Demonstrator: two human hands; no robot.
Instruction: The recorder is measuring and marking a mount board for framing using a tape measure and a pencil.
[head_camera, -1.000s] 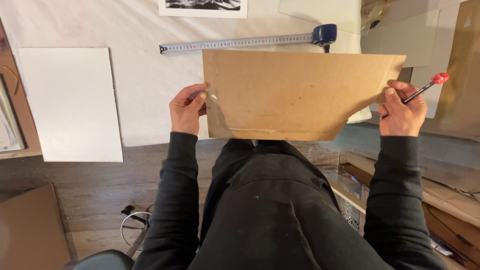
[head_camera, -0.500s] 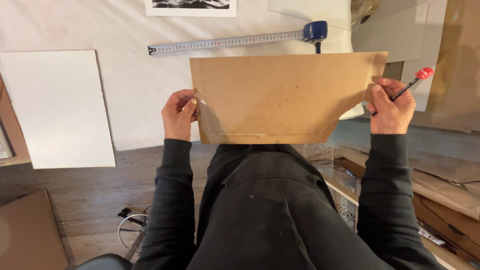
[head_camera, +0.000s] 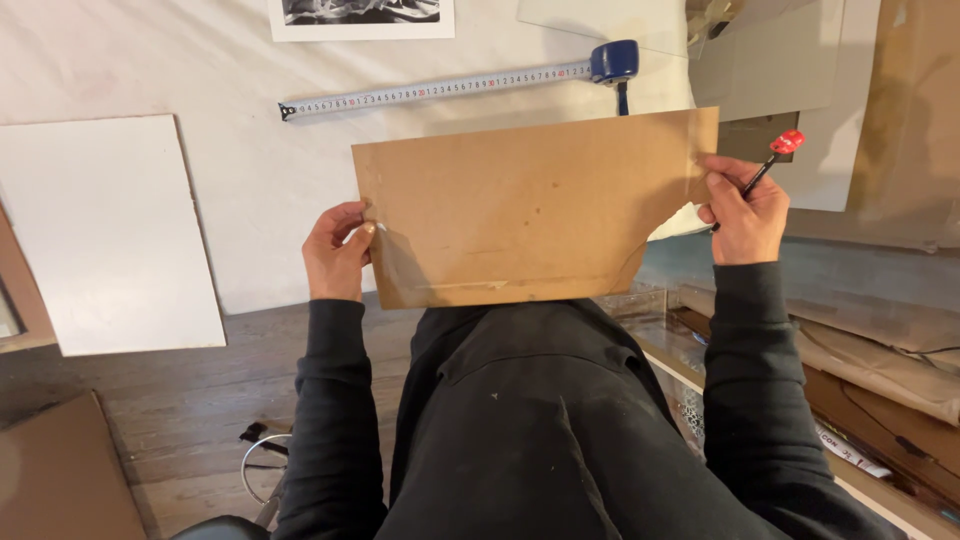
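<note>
A brown cardboard sheet with one corner cut away is held up flat in front of me, over the white-covered table. My left hand grips its left edge, thumb on top. Its right edge is pinched by my right hand, which also carries a black pencil with a red cap between the fingers. Both black sleeves show below.
An extended tape measure with a blue case lies beyond the sheet. A white board lies at left, a photo print at top, more cardboard sheets at right, and boxes on the wooden floor.
The cardboard sheet and both hands have stayed almost still in my grip; the view has shifted slightly, moving the table items a little left in frame.
</note>
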